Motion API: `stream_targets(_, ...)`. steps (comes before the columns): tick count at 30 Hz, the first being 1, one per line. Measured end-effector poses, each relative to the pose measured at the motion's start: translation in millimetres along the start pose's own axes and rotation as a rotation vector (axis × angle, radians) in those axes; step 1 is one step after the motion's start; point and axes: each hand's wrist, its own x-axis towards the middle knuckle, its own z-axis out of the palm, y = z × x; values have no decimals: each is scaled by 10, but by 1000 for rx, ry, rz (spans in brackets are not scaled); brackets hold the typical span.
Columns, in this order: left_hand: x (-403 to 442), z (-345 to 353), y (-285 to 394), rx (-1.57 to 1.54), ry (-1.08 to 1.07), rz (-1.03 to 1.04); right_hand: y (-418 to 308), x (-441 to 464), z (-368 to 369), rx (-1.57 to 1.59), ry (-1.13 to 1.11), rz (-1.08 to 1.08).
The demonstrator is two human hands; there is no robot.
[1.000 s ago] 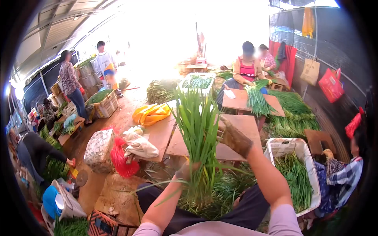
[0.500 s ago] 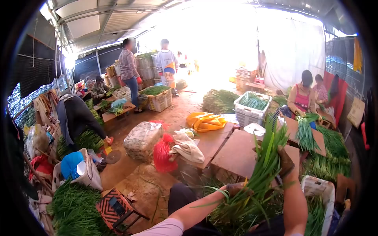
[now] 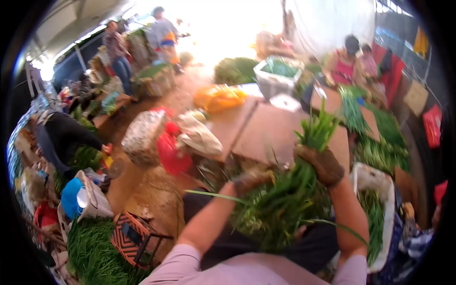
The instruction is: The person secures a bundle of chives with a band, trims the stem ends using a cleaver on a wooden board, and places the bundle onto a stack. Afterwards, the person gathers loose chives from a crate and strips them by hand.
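A bundle of long green leaves [image 3: 316, 130] stands up through the fist of my right hand [image 3: 323, 166], which wears a dirty glove. Below the fist the rest of the leaves spreads over a loose green heap [image 3: 266, 218] between my knees. My left hand [image 3: 251, 181], also gloved and blurred, is at the heap's left edge, beside a few yellow leaves; its fingers are smeared, so what it holds is unclear. Just beyond both hands is a brown board table [image 3: 270, 133].
A white crate of greens [image 3: 375, 178] stands at my right. A red bag [image 3: 173, 149], pale cloth [image 3: 199, 135] and wrapped block [image 3: 141, 135] lie left of the table. A woven stool [image 3: 128, 237] is lower left. Several people work around; one sits behind a board [image 3: 327, 100].
My right hand has closed round the bundle's upper part, and the bundle has come lower. My left hand has moved left, away from the bundle. The view has turned and tilted down.
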Motion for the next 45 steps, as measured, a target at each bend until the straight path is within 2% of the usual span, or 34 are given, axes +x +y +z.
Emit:
stream_targets(1,-193,202,178,472,277,60,111,-68,100,1,4,36)
stream_targets(2,-333,-47,115,359,338,156,405,-146,311,92,27,127)
stream_targets(3,-486,-178,116,569,542,153,696,-227,522,185,59,217)
stream_targets(5,-719,-210,147,571,753,162,1325,-428,1016,199,100,281)
stream_targets(9,-1032,-625,17,452,926,135,2863,-859,1954,-75,183,172)
stream_targets(11,-1034,-602,22,474,954,150,2416,-724,1844,-139,250,334)
stream_targets(12,-1034,-609,17,509,975,162,2072,-628,1754,95,318,353)
stream_targets(13,-1090,-696,17,410,870,215,1718,-527,1662,343,399,358)
stream_targets(14,-1083,-718,23,400,873,206,1360,-423,1568,575,486,353)
stream_targets(16,-1077,-694,21,417,952,205,1308,-368,1520,748,525,199)
stream_targets(17,-1090,-757,15,394,959,213,1769,-373,1585,114,491,64)
stream_targets(18,-1094,-787,20,375,960,200,2215,-450,1605,106,485,84)
stream_targets(19,-1100,-796,32,365,957,208,2626,-559,1609,33,316,163)
stream_targets(22,-1183,-699,-6,366,999,199,2098,-328,1524,-358,322,-106)
stream_targets(24,-1131,-634,67,391,932,228,1617,-152,1405,738,390,396)
stream_targets(26,-1108,-621,45,398,934,216,2209,-200,1546,292,349,147)
stream_targets(28,-1050,-592,87,511,971,162,2322,-209,1618,-262,43,251)
stream_targets(30,-1100,-560,84,480,996,128,2421,-143,1593,-749,34,-201)
stream_targets(31,-1113,-532,86,469,960,141,1990,-107,1518,59,135,184)
stream_targets(34,-1065,-587,91,461,885,129,2229,-99,1464,502,0,556)
stream_targets(35,-1042,-566,84,517,900,115,2315,-197,1541,186,-72,300)
stream_targets(38,-1048,-515,107,519,950,112,2264,-222,1667,-138,-22,24)
stream_targets(41,-971,-507,48,575,878,222,1602,65,1442,345,-46,529)
stream_targets(42,-922,-534,21,591,861,223,1688,44,1437,346,-27,517)
stream_targets(44,-853,-543,26,801,881,152,1905,7,1477,-306,-329,346)
stream_targets(45,-863,-521,47,830,817,133,1926,-39,1430,-176,-239,277)
